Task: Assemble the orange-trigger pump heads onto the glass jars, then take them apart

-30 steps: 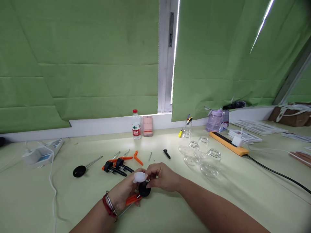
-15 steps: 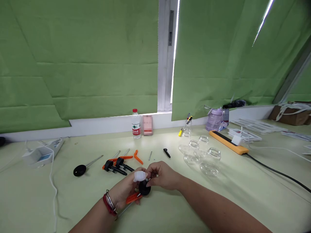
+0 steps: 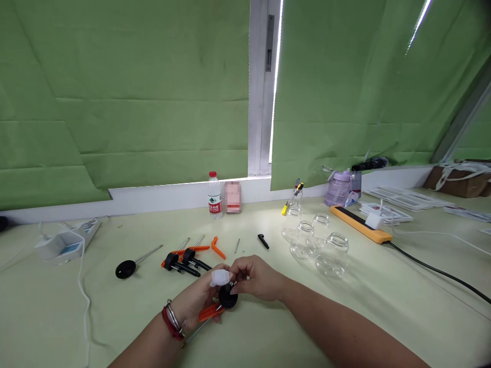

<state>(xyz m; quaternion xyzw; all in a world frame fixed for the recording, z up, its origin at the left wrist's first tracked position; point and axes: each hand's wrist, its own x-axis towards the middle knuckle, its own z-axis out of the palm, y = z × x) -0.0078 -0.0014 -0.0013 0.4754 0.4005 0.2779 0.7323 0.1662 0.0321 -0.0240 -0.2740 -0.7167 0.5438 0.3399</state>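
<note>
Beyond left hand (image 3: 194,302) and right hand (image 3: 259,278), fingers (image 3: 240,268) clamped on black disc (image 3: 228,299), clear open-necked jars (image 3: 330,265).

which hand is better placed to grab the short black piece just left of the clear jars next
Right, probably: the right hand, at the black disc, is nearer the short black piece, while the left hand holds the orange part.

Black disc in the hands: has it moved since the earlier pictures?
No, not noticeably: against the black clip lying on the table, the black disc keeps its place. Whether it turned slightly, I cannot tell.
</note>
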